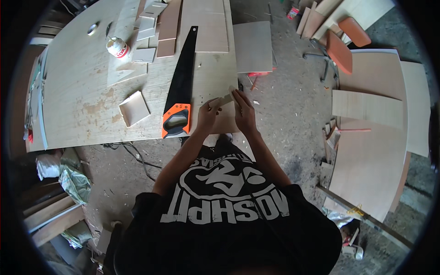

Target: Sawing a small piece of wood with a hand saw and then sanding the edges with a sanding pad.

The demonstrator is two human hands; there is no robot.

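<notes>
Between my two hands, over the table's near right corner, is a small pale wooden piece (225, 99). My left hand (207, 116) is closed on its left end, fingers curled. My right hand (244, 112) grips the other end, its fingers pressed along a short upright edge there; whether that edge is a second piece, I cannot tell. Left of my left hand, a handsaw (180, 78) with a black blade and orange handle lies flat, handle toward me. Farther left rests a small shallow wooden tray-like piece (134, 109).
The wooden worktable (82, 101) carries a white glue jar (118, 47), a tape roll (92, 29) and several cut boards (204, 30) at the back. On the right stand large plywood sheets (366, 160) and a chair with orange-brown pads (339, 52). Cables (140, 158) lie beneath the table's front edge.
</notes>
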